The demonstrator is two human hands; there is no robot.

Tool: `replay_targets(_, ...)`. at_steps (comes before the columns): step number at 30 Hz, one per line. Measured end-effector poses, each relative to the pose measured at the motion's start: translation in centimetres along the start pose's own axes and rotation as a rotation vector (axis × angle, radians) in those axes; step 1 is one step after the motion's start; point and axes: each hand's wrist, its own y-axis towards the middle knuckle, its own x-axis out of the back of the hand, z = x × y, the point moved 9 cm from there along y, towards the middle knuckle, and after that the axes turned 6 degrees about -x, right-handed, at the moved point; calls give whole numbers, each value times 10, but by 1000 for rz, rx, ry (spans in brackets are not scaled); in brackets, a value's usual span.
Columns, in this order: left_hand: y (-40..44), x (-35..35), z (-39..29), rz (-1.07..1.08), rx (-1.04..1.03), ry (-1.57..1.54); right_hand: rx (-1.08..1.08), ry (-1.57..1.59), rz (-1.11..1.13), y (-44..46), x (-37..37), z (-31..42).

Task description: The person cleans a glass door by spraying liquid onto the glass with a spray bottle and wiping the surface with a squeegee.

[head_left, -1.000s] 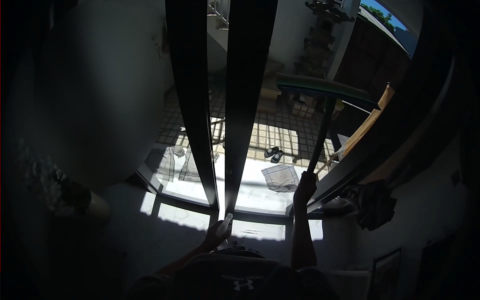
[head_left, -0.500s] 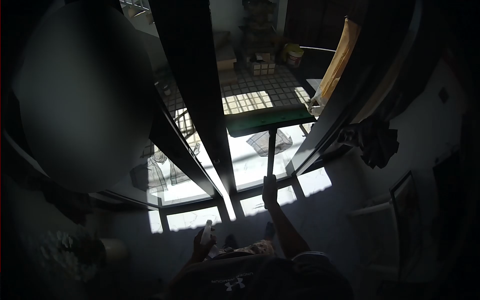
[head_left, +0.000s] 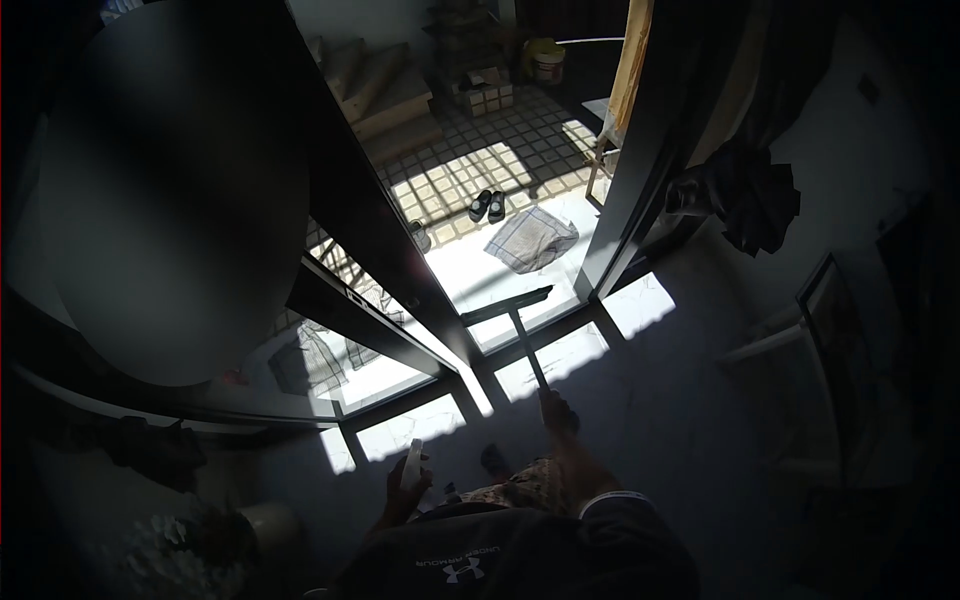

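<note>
Squeegee (head_left: 513,306) had come down since the earlier frames. Head view: it sat low, just above the glass door's bottom rail (head_left: 560,327); couldn't tell if the blade touched glass. Right hand (head_left: 558,410): grip closed around the squeegee handle. Left hand (head_left: 408,482): grip wrapped around a white bottle (head_left: 414,462). Checked cloth (head_left: 532,241) and shoes (head_left: 487,206) lay beyond the door.

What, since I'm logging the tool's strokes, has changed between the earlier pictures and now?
The squeegee has come down from high to near the glass door's bottom frame, the right hand lowering with it; the camera view has tilted. Nothing was grasped or released. The left hand still holds the pale bottle; the cloth and shoes outside stay put.
</note>
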Motion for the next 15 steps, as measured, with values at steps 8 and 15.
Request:
replay_targets(8, 15, -2, -26, -65, -54, -131, 134, 413, -354, 8, 136, 35)
replay_targets(15, 35, -26, -64, 32, -236, -2, 289, 745, -553, 90, 334, 200)
